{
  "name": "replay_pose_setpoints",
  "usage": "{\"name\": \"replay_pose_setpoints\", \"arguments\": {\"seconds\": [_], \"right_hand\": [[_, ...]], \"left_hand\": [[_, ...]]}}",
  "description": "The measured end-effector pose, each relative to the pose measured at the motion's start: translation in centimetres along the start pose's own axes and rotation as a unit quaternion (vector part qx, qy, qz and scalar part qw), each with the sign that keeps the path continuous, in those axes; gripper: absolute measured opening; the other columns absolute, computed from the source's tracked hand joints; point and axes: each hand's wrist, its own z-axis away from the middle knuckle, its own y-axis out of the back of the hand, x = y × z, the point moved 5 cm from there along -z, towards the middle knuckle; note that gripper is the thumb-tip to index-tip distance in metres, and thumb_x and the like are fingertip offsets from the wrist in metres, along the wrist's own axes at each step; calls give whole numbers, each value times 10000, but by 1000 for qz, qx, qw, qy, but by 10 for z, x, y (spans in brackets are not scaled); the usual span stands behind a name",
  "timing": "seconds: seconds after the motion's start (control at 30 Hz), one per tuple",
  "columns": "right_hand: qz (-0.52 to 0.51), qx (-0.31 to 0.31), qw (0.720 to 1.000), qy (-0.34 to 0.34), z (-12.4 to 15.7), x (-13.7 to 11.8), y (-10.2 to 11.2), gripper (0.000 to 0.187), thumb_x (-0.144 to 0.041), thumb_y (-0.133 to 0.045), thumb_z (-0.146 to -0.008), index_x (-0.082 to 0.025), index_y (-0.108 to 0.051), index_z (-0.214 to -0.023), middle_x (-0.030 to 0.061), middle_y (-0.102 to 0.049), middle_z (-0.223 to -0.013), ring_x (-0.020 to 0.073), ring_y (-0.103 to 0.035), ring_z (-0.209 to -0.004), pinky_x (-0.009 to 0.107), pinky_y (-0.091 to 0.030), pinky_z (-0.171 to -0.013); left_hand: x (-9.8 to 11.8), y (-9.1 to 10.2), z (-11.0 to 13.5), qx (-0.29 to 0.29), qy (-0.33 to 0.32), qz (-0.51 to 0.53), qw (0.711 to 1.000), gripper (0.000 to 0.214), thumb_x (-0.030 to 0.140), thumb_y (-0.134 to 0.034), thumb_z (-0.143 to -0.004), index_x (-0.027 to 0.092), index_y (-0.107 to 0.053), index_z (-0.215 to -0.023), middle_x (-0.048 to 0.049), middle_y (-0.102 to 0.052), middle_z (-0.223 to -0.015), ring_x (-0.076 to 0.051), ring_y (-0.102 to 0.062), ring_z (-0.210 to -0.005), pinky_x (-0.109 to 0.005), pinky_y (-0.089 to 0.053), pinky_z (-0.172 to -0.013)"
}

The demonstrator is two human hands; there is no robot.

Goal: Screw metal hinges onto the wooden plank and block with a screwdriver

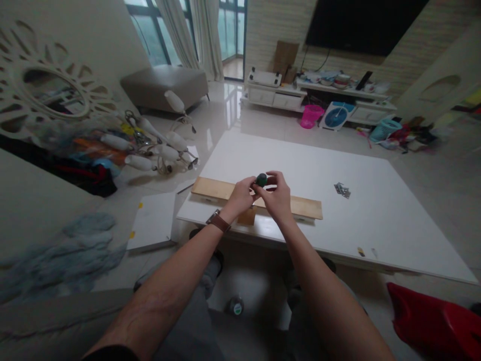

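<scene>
A screwdriver (261, 179) with a thick, dark green handle is held between both hands, its rounded end facing up toward me. My left hand (241, 194) is closed at the left of the handle, fingertips pinched near its lower part. From the other side, my right hand (278, 194) curls its thumb and fingers around the handle. The shaft and tip are mostly hidden by the fingers. Below the hands lies a long, light wooden board (306, 206), raised slightly off the white tabletop panel (285, 155). A small brown wooden piece (246, 217) sits under the board's near edge.
Metal hardware (341, 190) lies in a small pile on the right of the panel. Two small pieces rest near its front edge, one a yellowish bit (361, 251). A white panel (152, 220) and a chandelier (161, 150) are at left; a red object (432, 321) is at lower right.
</scene>
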Motion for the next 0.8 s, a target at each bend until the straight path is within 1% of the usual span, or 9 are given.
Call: {"name": "replay_pose_setpoints", "arguments": {"seconds": [0.07, 0.17, 0.23, 0.3, 0.4, 0.5, 0.63, 0.73, 0.8], "right_hand": [[-8, -4, 1000, 9, 1, -3, 1, 380, -312, -735, -782, -239, -600, -1130, 44, -761, -961, 231, -735, -923, 383, -572, -778], [-15, -10, 1000, 18, 1, -6, 2, 357, -269, -688, -793, -248, -590, -1136, 56, -777, -1028, 233, -747, -987, 382, -580, -798], [-13, -13, 1000, 17, 0, -5, 1, 373, -279, -707, -782, -254, -588, -1135, 63, -774, -1070, 233, -742, -994, 377, -579, -790], [-4, -10, 1000, 11, -1, -4, 1, 403, -316, -752, -762, -250, -590, -1125, 74, -762, -1086, 237, -729, -987, 377, -578, -777], [4, -2, 1000, 3, -2, -2, 1, 423, -375, -784, -759, -245, -593, -1113, 58, -744, -988, 237, -713, -930, 385, -577, -763], [-3, -9, 1000, 13, -2, -4, 0, 378, -335, -739, -787, -250, -591, -1125, 39, -755, -950, 231, -730, -921, 387, -576, -778], [-14, -11, 1000, 21, 0, -6, -1, 347, -269, -657, -801, -261, -579, -1139, 56, -777, -1051, 232, -752, -1002, 377, -580, -794], [-10, -6, 1000, 14, 0, -6, -1, 354, -287, -683, -789, -259, -583, -1128, 80, -767, -1151, 236, -749, -1012, 378, -581, -787], [-10, 11, 1000, 15, -1, -13, 7, 352, -314, -711, -796, -257, -591, -1122, 88, -760, -1174, 240, -742, -1018, 383, -582, -786]], "left_hand": [[2, 0, 0, -7, 0, 4, 1000, 228, 64, -721, -792, 164, -694, -995, -51, -757, -961, -187, -681, -861, -314, -553, -813], [5, 1, 0, -15, -2, 24, 1000, 265, 31, -676, -818, 180, -686, -1037, -57, -773, -996, -192, -715, -903, -317, -563, -839], [5, 3, -1, -9, -3, 29, 1000, 255, 22, -666, -824, 182, -677, -1022, -52, -772, -984, -185, -715, -887, -310, -561, -829], [4, 4, -1, 3, -5, 20, 1000, 229, 28, -691, -810, 177, -667, -983, -35, -757, -935, -172, -689, -839, -298, -550, -799], [2, 3, -2, 19, -10, -3, 1000, 198, 51, -737, -779, 167, -649, -913, -19, -715, -878, -161, -637, -793, -285, -525, -751], [2, 2, -2, 10, -9, -3, 1000, 222, 60, -746, -771, 168, -655, -942, -29, -722, -930, -168, -653, -832, -292, -532, -766], [4, 2, -2, -17, -1, 34, 999, 289, 28, -691, -809, 183, -669, -1052, -32, -754, -984, -172, -706, -880, -309, -554, -827], [2, 4, -1, 2, 14, 17, 1000, 251, 34, -712, -811, 179, -668, -1011, -26, -744, -929, -165, -689, -817, -302, -541, -777], [0, 4, -2, 15, 16, -6, 1000, 233, 64, -758, -800, 178, -663, -980, -23, -730, -907, -164, -663, -793, -300, -534, -750]]}}
